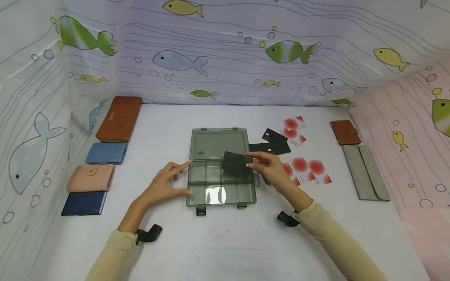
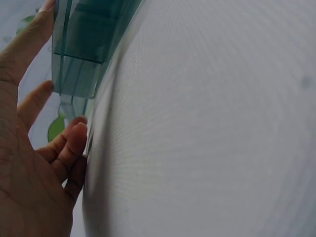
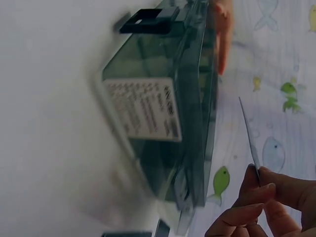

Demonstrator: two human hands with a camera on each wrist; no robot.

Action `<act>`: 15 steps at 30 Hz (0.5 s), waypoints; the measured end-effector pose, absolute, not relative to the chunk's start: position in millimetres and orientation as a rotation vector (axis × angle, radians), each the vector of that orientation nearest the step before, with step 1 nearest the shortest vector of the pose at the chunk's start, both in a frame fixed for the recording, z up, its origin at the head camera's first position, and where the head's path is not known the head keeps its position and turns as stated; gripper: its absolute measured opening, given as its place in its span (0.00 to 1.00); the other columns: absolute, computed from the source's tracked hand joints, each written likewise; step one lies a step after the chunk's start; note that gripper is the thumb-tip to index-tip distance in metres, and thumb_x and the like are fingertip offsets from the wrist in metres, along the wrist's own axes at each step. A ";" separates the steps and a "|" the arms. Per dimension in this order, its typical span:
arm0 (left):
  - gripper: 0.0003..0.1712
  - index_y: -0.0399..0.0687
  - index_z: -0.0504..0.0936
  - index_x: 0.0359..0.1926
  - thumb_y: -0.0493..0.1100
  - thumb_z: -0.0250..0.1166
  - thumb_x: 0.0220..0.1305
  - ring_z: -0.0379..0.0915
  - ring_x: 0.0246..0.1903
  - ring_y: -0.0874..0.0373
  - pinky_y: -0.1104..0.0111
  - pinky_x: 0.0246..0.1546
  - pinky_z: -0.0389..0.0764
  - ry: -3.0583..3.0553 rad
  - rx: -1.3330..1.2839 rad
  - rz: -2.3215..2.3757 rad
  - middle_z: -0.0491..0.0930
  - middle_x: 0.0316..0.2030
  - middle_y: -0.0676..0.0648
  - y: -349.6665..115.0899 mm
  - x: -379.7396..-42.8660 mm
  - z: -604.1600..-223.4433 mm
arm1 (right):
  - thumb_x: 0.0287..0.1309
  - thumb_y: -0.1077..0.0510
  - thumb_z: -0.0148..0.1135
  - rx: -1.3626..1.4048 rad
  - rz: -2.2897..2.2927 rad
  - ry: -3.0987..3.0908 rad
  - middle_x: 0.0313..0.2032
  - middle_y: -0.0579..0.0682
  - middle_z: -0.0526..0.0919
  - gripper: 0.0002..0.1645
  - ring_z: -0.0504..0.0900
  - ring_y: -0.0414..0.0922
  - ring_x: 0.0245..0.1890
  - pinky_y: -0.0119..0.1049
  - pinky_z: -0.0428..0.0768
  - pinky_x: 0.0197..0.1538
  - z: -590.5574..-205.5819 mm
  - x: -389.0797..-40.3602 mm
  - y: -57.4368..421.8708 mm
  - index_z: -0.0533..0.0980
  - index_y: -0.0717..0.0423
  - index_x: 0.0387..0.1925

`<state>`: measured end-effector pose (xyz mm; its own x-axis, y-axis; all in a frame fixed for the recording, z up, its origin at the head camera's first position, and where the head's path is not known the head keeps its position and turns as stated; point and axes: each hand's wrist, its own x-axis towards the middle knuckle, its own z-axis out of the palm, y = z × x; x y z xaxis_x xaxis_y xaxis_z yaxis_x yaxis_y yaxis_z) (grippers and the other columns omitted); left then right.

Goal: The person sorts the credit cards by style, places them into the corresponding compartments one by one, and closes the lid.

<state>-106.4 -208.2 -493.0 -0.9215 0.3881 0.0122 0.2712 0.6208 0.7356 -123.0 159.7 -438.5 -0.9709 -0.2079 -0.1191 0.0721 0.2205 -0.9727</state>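
Observation:
A clear grey-green plastic compartment box (image 1: 197, 197) lies in the middle of the table, its lid (image 1: 214, 145) folded back away from me. My right hand (image 1: 270, 168) pinches a black VIP card (image 1: 234, 164) between thumb and fingers, over the right part of the box's compartments. Edge-on, the same card (image 3: 249, 131) shows as a thin line in the right wrist view. At the box's left side, my left hand (image 1: 159, 186) touches the edge with thumb and index finger spread apart. The left wrist view shows its fingers (image 2: 34, 103) extended beside the box wall.
Several black cards (image 1: 279, 145) lie right of the box, near red-and-white cards (image 1: 300, 164). Along the left stand a brown wallet (image 1: 119, 119), blue wallet (image 1: 106, 152), pink wallet (image 1: 90, 178) and navy booklet (image 1: 83, 203). A small brown wallet (image 1: 345, 132) and grey case (image 1: 365, 172) lie right.

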 end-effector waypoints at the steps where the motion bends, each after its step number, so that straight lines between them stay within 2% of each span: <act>1: 0.56 0.68 0.65 0.73 0.57 0.82 0.42 0.60 0.34 0.57 0.63 0.37 0.58 2.694 0.551 1.183 0.68 0.43 0.49 -208.1 -106.7 -493.2 | 0.58 0.67 0.68 -0.143 -1.827 2.255 0.30 0.44 0.77 0.23 0.76 0.36 0.31 0.29 0.75 0.36 -438.1 -124.3 155.1 0.79 0.63 0.56; 10: 0.55 0.69 0.65 0.73 0.57 0.81 0.42 0.60 0.34 0.57 0.61 0.39 0.57 2.676 0.541 1.192 0.68 0.42 0.49 -207.9 -107.8 -492.9 | 0.60 0.65 0.66 -0.245 -1.663 2.222 0.29 0.45 0.76 0.20 0.71 0.41 0.32 0.33 0.72 0.36 -438.4 -135.4 114.4 0.81 0.57 0.55; 15: 0.55 0.69 0.65 0.73 0.57 0.82 0.42 0.60 0.35 0.57 0.61 0.39 0.58 2.684 0.539 1.177 0.68 0.42 0.49 -208.7 -106.7 -493.5 | 0.60 0.67 0.66 -0.276 -1.624 2.217 0.27 0.45 0.77 0.20 0.70 0.40 0.28 0.32 0.69 0.33 -440.7 -139.6 93.9 0.81 0.59 0.54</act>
